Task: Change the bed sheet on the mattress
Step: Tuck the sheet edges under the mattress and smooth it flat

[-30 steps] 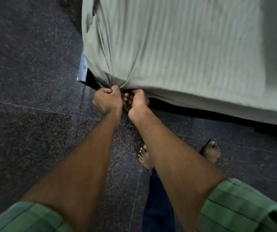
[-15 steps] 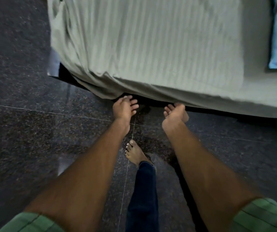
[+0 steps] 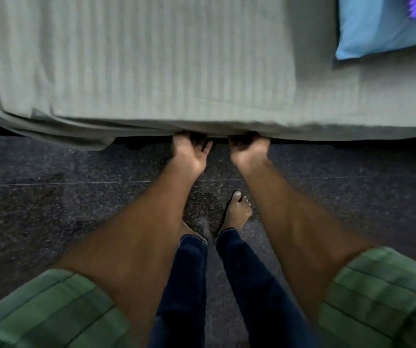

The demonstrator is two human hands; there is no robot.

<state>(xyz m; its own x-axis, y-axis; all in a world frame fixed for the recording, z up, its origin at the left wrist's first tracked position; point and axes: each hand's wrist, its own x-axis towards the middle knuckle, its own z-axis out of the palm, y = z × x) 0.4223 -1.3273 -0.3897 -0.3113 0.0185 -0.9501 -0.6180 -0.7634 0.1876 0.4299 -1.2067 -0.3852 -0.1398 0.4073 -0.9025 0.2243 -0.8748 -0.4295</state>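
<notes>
A pale green striped bed sheet (image 3: 151, 59) covers the mattress and hangs over its near side. My left hand (image 3: 190, 154) and my right hand (image 3: 248, 149) are side by side at the sheet's lower hem, palms turned up. The fingers of both reach under the hem into the dark gap below the mattress, so their tips are hidden. Left of my hands a loose fold of sheet (image 3: 76, 139) droops lower toward the floor.
A light blue pillow (image 3: 382, 26) lies on the bed at the top right. I stand barefoot on a dark speckled stone floor (image 3: 51, 209), with one foot (image 3: 237, 212) just behind my hands. The bed's near edge runs across the whole view.
A second ago both hands gripped bunched sheet at the bed's corner. They let go, opened, moved right along the side, and now reach under the hem.
</notes>
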